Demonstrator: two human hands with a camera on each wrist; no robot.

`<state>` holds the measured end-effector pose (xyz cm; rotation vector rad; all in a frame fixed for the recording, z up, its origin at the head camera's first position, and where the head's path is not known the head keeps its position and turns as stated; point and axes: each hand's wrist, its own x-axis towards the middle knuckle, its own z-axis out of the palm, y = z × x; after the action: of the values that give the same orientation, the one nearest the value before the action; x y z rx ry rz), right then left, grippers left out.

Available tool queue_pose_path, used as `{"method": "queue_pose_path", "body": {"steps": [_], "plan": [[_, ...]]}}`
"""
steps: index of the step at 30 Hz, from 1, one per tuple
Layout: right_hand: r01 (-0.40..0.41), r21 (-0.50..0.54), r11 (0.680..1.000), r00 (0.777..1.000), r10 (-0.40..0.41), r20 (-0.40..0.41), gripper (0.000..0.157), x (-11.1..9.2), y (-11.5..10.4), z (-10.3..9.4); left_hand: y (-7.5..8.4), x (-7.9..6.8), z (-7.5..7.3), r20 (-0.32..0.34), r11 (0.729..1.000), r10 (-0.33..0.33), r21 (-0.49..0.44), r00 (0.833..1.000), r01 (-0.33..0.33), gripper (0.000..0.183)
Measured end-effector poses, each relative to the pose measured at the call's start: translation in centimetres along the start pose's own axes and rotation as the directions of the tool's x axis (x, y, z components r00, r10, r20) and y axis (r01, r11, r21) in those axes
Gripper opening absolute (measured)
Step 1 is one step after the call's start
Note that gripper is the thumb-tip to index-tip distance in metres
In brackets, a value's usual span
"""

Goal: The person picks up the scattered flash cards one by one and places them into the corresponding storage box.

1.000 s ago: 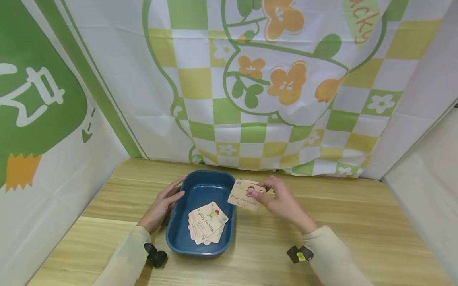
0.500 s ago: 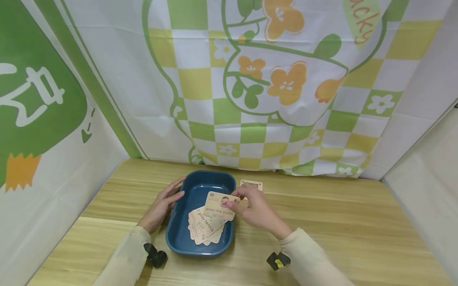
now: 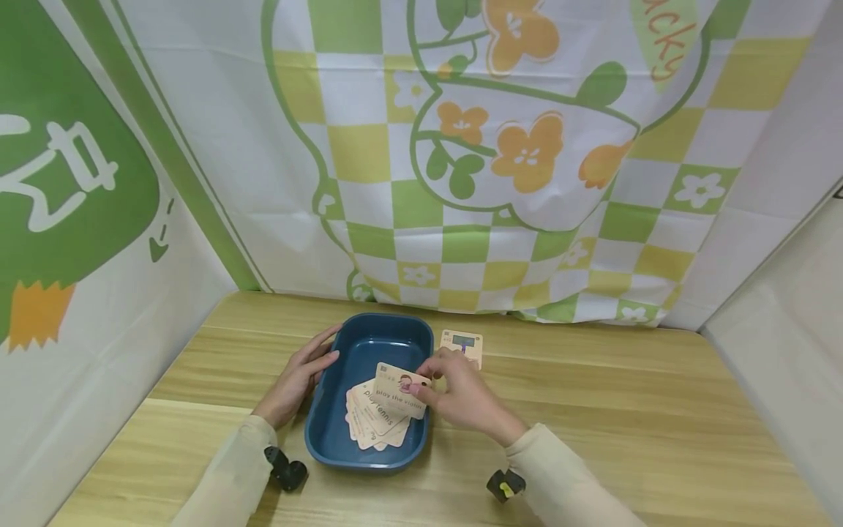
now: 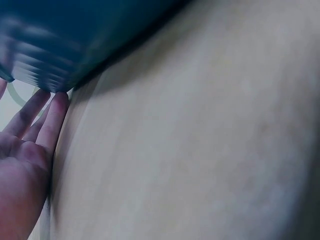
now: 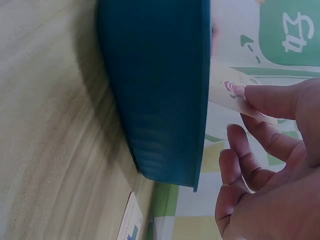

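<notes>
Over the right side of a blue plastic tray (image 3: 375, 348), my right hand (image 3: 464, 391) pinches a "play the violin" card (image 3: 395, 384) between thumb and index finger. In the right wrist view, this card (image 5: 227, 92) sits above the tray's rim, the other fingers loosely bent below it. Inside the tray lies a fanned pile of cards, with a "play tennis" card (image 3: 372, 410) on top, partly covered by the held one. My left hand (image 3: 299, 377) rests against the tray's left side; in the left wrist view its fingers (image 4: 52, 120) are extended and touch the outer wall.
Another picture card (image 3: 464, 342) lies on the wooden table (image 3: 626, 424) just beyond my right hand, which hides its lower part. A printed cloth (image 3: 474, 252) hangs along the table's back edge, with wall panels at both sides.
My right hand has carried the violin card leftward from beside the tray to over the pile, then slightly lower. The card on the table shows more. The left hand and tray stay put.
</notes>
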<state>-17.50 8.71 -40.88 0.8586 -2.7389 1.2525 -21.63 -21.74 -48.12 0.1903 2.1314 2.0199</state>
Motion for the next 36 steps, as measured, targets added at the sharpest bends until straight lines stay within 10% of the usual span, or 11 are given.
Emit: {"method": "queue_pose_path", "body": {"steps": [22, 36], "plan": [[-0.013, -0.018, 1.000, 1.000, 0.014, 0.014, 0.006, -0.3, 0.8, -0.9, 0.0, 0.0, 0.0, 0.003, 1.000, 0.004, -0.018, 1.000, -0.004, 0.060], [-0.030, 0.007, 1.000, 0.997, 0.030, -0.075, 0.012, 0.5, 5.0, -3.4, -0.1, 0.1, -0.1, 0.002, 1.000, 0.015, -0.019, 1.000, -0.015, 0.060]]}}
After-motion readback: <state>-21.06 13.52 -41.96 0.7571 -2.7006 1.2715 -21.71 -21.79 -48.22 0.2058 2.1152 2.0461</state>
